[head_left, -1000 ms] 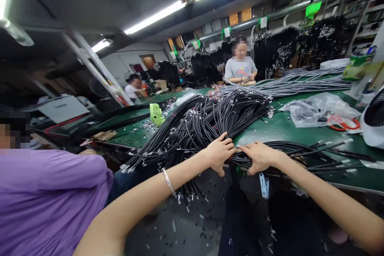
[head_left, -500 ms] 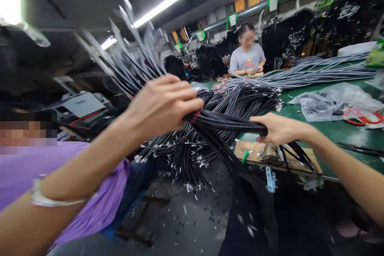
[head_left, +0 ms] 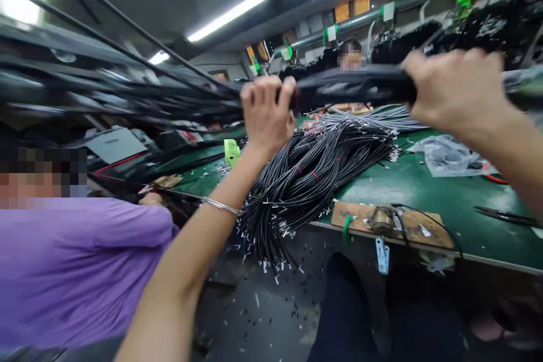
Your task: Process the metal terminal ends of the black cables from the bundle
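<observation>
A long bundle of black cables point(head_left: 352, 86) stretches across the view at about head height, blurred by motion. My left hand point(head_left: 269, 110) is closed around its middle, and the loose cable lengths fan out to the left. Farther right, my right hand point(head_left: 460, 87) grips the same bundle, whose end runs on past the hand. Below the bundle, a heap of tied black cables point(head_left: 314, 169) with white tips and red ties lies on the green table point(head_left: 441, 186), partly hanging over its edge.
A wooden board point(head_left: 348, 216) with a small metal fixture point(head_left: 382, 218) sits at the table edge. Pliers point(head_left: 504, 215) and a clear plastic bag point(head_left: 445, 155) lie to the right. A person in purple point(head_left: 85, 271) sits close on the left; another person point(head_left: 351, 59) is across the table.
The bundle has been raised and turned to nearly level. My right hand has moved up and to the right, and my left hand slightly up and right. Both still hold it.
</observation>
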`<action>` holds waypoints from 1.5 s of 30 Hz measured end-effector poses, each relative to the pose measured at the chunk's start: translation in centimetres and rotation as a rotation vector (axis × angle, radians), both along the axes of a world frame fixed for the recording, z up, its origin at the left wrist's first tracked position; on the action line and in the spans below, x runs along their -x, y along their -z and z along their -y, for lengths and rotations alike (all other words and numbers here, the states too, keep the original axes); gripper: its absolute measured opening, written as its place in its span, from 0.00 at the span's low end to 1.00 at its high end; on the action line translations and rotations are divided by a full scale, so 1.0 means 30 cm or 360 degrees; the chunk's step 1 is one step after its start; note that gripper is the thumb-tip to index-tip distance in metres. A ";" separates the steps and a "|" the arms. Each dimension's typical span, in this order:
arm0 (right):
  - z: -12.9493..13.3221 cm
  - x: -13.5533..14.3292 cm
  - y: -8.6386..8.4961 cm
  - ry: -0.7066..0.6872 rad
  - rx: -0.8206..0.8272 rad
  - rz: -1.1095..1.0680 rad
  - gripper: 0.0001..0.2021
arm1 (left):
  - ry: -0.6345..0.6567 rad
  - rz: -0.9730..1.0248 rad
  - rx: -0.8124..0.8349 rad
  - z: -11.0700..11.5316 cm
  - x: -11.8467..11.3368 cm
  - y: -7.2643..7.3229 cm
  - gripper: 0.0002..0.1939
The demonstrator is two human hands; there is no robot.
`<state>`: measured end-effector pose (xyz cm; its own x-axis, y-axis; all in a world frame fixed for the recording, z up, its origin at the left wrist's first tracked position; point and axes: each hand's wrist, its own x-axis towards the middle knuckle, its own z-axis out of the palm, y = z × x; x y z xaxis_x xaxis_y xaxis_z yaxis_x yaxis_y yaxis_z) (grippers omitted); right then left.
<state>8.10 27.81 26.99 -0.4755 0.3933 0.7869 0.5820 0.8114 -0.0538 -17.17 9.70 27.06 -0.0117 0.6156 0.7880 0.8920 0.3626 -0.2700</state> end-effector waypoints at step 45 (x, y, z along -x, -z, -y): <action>0.690 0.051 1.119 -0.0296 0.1464 0.0029 0.14 | 0.0971 0.0170 0.1431 0.269 -0.308 0.800 0.25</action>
